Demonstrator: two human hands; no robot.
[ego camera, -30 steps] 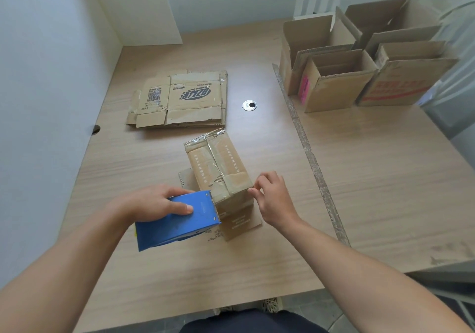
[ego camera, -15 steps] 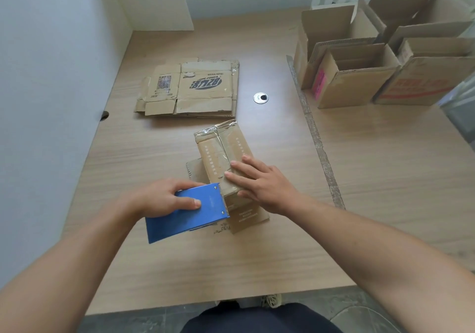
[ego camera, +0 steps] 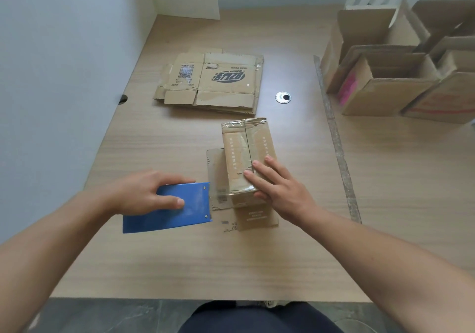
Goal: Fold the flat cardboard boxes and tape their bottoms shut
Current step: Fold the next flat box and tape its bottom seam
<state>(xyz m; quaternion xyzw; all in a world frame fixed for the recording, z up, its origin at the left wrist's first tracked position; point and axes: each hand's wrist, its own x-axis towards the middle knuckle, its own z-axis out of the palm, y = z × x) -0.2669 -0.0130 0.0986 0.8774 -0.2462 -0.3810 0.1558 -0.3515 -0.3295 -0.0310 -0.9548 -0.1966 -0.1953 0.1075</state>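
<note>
While left hand (ego camera: 144, 194) grips dispenser (ego camera: 180, 214) over wooden table (ego camera: 231, 263), right hand (ego camera: 280, 191) presses box (ego camera: 244, 142) flat-fingered.

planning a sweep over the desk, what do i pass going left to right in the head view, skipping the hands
blue tape dispenser → upside-down box being taped → grey strip along the table → folded open boxes

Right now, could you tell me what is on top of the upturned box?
The right hand lies flat on the taped bottom seam of the box, pressing clear tape down. The seam under the palm and the inside are hidden. The left hand holds a blue tape dispenser.
</note>
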